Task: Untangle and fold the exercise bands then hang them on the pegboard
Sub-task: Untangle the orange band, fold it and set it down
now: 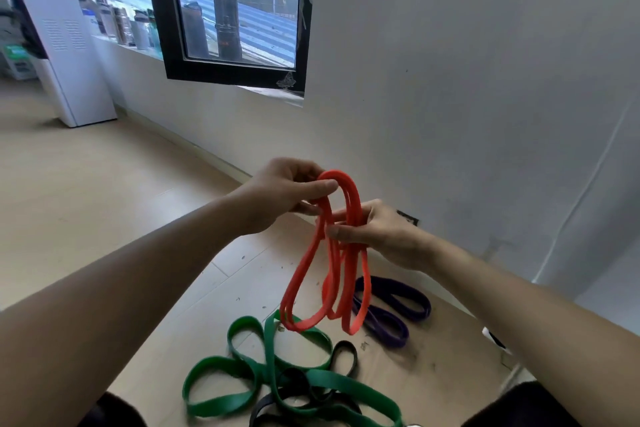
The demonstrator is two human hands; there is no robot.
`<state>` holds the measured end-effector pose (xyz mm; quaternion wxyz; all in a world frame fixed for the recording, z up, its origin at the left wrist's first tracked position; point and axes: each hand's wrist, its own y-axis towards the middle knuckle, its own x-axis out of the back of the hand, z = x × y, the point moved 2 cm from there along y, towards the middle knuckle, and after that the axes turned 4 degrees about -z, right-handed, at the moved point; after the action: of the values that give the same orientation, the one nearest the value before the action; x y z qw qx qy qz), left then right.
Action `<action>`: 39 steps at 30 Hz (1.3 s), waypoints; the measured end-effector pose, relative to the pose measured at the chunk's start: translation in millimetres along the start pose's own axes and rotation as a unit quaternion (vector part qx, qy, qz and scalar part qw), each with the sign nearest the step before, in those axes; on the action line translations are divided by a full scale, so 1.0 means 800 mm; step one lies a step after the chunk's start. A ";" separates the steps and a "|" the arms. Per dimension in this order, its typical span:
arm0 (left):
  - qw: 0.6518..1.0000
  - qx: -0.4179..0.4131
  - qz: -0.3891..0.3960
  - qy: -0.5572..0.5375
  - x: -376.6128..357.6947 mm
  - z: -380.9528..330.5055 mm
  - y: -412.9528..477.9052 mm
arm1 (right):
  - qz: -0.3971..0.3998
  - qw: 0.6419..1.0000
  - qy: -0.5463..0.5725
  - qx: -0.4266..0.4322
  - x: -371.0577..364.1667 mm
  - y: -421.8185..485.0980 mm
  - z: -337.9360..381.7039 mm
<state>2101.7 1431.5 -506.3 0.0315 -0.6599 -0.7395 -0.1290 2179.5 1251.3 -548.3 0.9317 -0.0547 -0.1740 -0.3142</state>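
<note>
A red exercise band (349, 218) hangs in several loops between both hands, held up in front of the white wall. My left hand (280, 194) pinches its top loop between thumb and fingers. My right hand (377, 232) grips the gathered strands a little lower, on the right. On the floor below lie a wide green band (273, 381) tangled with a thin black band (343, 357), and a purple band (391, 308) to their right. No pegboard is in view.
The bands lie on a sheet of brown cardboard (433, 364) on the tiled floor. A black-framed window (221, 73) is in the wall at the upper left, with bottles on its sill. A white appliance (62, 45) stands far left.
</note>
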 end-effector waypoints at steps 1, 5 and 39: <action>1.000 0.003 -0.006 -0.021 0.002 -0.001 0.000 | 0.006 1.000 -0.002 -0.003 -0.002 0.000 0.000; 0.997 0.004 -0.023 -0.070 0.008 -0.003 -0.001 | 0.009 1.000 -0.006 0.000 -0.007 -0.003 0.002; 0.981 0.058 -0.115 -0.147 0.015 0.021 -0.007 | 0.000 1.000 -0.029 -0.010 0.030 -0.010 0.005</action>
<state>2096.4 1446.7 -520.3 -0.0545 -0.5793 -0.8132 0.0104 2191.2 1232.3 -536.4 0.9256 -0.0731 -0.1978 -0.3145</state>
